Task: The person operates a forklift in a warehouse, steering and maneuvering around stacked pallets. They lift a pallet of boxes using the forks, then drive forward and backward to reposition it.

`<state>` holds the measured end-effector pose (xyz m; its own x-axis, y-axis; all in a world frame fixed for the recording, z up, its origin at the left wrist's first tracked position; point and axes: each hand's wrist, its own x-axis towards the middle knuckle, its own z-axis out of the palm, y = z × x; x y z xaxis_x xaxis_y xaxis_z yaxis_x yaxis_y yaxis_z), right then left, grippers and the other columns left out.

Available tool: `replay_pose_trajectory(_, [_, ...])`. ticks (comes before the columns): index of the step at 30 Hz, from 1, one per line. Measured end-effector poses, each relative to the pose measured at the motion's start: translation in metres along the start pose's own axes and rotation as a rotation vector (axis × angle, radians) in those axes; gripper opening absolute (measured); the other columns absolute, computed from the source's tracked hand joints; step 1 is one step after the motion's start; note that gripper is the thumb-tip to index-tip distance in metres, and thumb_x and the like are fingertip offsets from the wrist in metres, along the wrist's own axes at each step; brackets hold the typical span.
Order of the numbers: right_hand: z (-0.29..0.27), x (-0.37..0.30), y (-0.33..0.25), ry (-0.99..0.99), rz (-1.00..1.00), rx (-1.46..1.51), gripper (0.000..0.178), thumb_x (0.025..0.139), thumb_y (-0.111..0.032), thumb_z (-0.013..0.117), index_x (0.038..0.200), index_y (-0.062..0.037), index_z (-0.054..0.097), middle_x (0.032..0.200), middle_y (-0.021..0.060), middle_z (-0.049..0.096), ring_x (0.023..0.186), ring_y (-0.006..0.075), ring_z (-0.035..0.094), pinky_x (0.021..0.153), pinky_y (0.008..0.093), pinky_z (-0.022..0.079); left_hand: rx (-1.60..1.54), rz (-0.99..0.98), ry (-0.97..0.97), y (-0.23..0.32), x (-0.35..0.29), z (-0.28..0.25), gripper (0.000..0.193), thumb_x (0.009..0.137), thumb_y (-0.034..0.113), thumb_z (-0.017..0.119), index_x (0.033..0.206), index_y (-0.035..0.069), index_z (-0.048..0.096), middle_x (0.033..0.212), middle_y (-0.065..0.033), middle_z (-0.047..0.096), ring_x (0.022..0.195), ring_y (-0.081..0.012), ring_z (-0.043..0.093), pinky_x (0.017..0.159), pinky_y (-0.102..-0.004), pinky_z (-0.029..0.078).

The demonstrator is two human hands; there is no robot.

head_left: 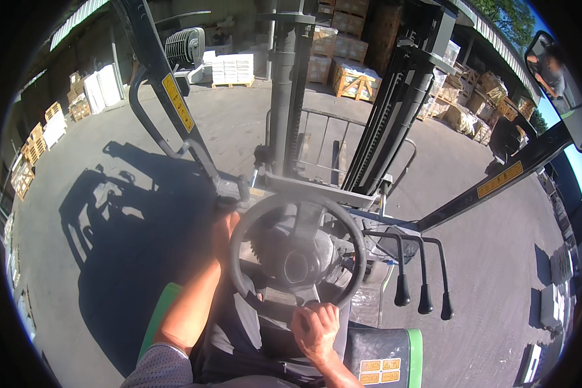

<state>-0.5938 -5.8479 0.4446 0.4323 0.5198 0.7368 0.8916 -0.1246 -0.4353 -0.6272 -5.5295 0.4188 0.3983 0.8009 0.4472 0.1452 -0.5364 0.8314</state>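
A black steering wheel [354, 223] of a forklift stands before me. At its lower rim, my right hand [315, 328] is closed in a fist on the wheel, knuckles up. My left arm reaches forward past the wheel's left side. There my left hand [224, 229] is beside the rim, near a dark handle [242, 189] at the foot of the left front post. Its fingers are in shadow and mostly hidden, so their grip does not show. To the right of the wheel, three black control levers [425, 301] with knobs stand untouched.
Ahead rises the dark lift mast [288, 97], with a metal load guard [330, 139] behind it. Wrapped pallets [233, 70] and wooden crates [357, 79] line the yard's far side. A mirror [562, 90] hangs at the upper right. The forklift's shadow [142, 239] falls leftward.
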Motion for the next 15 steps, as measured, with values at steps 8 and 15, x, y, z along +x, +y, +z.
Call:
replay_pose_trajectory(8, [0.069, 0.214, 0.016, 0.396, 0.001, -0.067, 0.013, 0.079, 0.001, 0.072, 0.086, -0.0062, 0.064, 0.077, 0.0113, 0.062, 0.072, 0.034, 0.06, 0.068, 0.044, 0.047, -0.076, -0.116, -0.109, -0.018, 0.008, -0.008, 0.043, 0.107, 0.034, 0.054, 0.084, -0.001, 0.061, 0.068, -0.0049, 0.054, 0.07, -0.0092, 0.046, 0.063, -0.0359, 0.044])
replay_pose_trajectory(15, [0.111, 0.056, -0.078, -0.044, -0.19, 0.168, 0.026, 0.074, 0.0, 0.077, 0.097, -0.0064, 0.067, 0.086, 0.0069, 0.062, 0.077, 0.0281, 0.058, 0.072, 0.0419, 0.046, -0.028, -0.22, -0.133, 0.003, 0.003, -0.015, 0.033, 0.106, 0.027, 0.053, 0.097, -0.001, 0.067, 0.082, -0.0167, 0.065, 0.078, -0.0237, 0.062, 0.069, -0.0424, 0.049])
